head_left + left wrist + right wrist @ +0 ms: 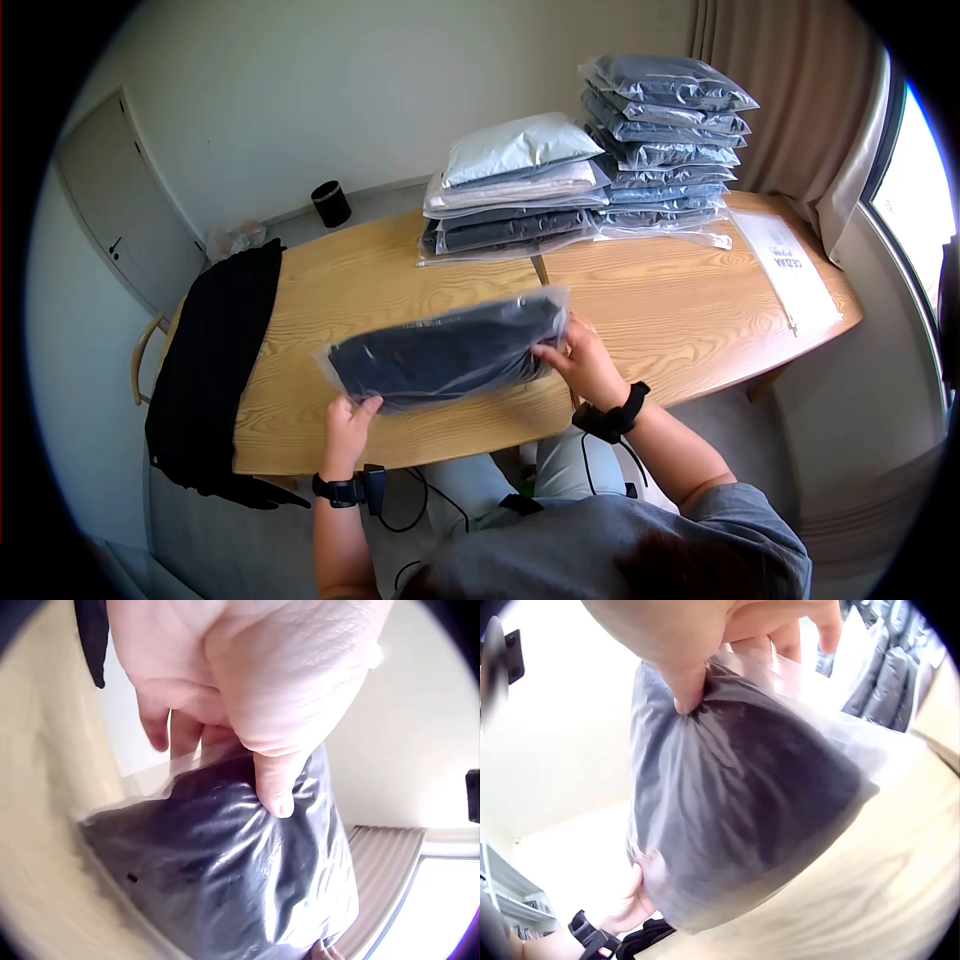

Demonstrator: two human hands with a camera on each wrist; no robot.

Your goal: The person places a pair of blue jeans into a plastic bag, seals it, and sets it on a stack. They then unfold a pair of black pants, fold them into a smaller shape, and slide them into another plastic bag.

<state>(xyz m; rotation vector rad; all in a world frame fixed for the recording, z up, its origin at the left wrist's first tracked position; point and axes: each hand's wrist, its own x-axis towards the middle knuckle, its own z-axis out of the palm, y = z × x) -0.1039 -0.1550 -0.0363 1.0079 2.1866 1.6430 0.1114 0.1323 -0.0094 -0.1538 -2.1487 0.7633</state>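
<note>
A clear plastic bag with folded dark cloth inside [445, 350] is held up tilted over the near part of the table. My left hand [350, 432] grips its lower left corner, the thumb [276, 784] lying on the plastic and the fingers behind. At the bag's right end my right hand [585, 365] pinches the edge; in the right wrist view its thumb [686, 688] presses into the dark bundle [742, 772].
Tall stack of bagged dark garments [665, 150] at the back right; beside it a lower stack topped by a white package [520, 150]. Flat printed bag [785, 265] on the right. Black garment [215, 360] over the left edge. Black bin [331, 204] on the floor.
</note>
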